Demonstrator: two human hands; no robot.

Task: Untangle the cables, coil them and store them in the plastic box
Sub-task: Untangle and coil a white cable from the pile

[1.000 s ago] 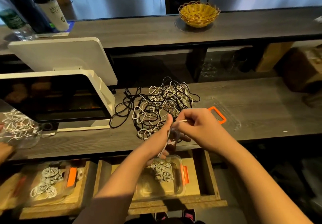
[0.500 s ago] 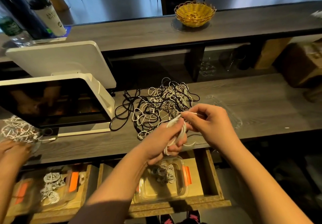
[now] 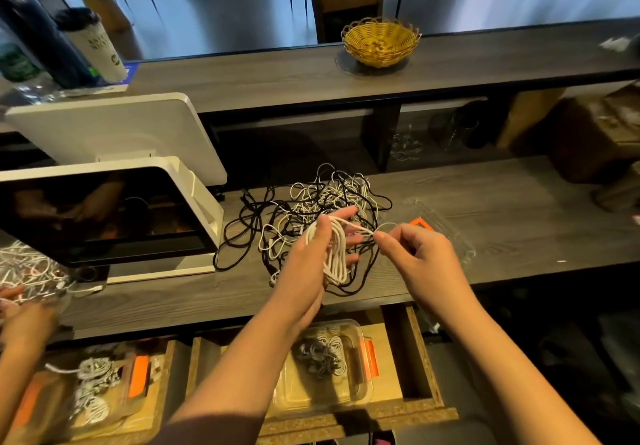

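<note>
Clear plastic box (image 3: 322, 372) with orange latches sits nearest, in an open wooden drawer (image 3: 420, 358) below the counter, a few coiled cables lying in it. Above the drawer, the left hand (image 3: 313, 257) is raised over the counter edge, palm turned right, fingers extended. A white cable (image 3: 334, 249) is wound in loops around it; the coil's long axis runs near to far, along the hand. The thumb presses the loops at the top. The right hand (image 3: 415, 254) is just beside it, thumb and forefinger pinching the cable's free end, which runs taut and roughly level from the coil. Beyond both hands, a tangle of black and white cables (image 3: 304, 209) lies on the grey wooden counter (image 3: 502, 209), a clear lid (image 3: 436, 226) to its right.
</note>
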